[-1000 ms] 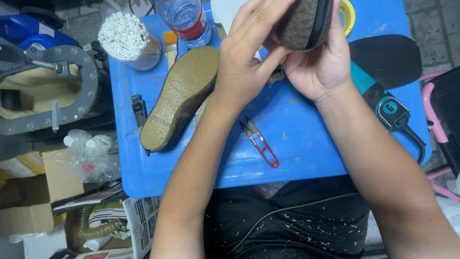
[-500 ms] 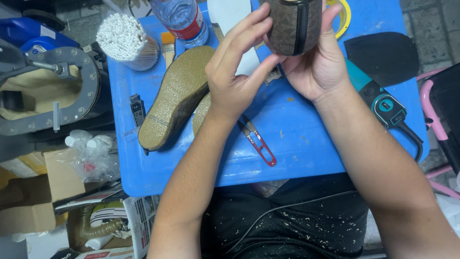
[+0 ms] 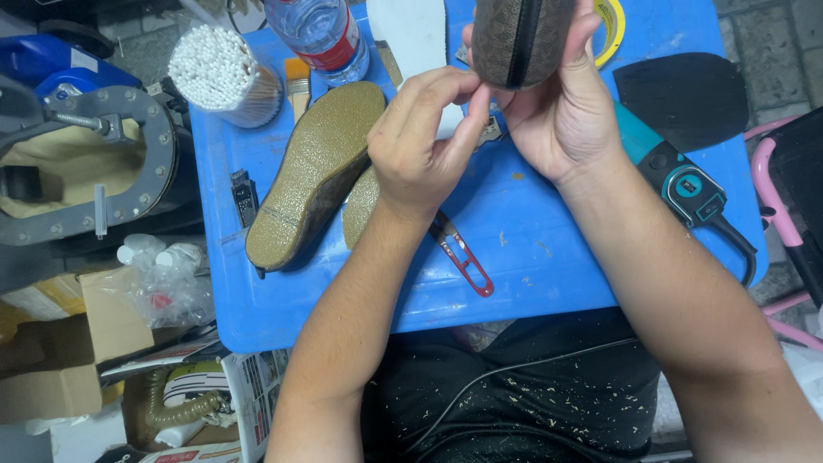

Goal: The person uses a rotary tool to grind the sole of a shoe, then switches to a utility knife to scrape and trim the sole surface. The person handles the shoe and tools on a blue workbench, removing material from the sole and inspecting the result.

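The right hand (image 3: 561, 120) grips a brown shoe (image 3: 523, 39) at the 12 o'clock edge of the view, fingers wrapped closed round its underside and thumb on its side, holding it above the blue worktop (image 3: 531, 231). The left hand (image 3: 420, 154) has its thumb and forefinger pinched shut at the shoe's lower edge, on something too small to make out. To do this well, I judge the right hand should hold the shoe rigid while the left works in short, close pulls; the red snips (image 3: 463, 257) lie at 6 o'clock from the left hand, and the sole (image 3: 313, 171) at 9 o'clock.
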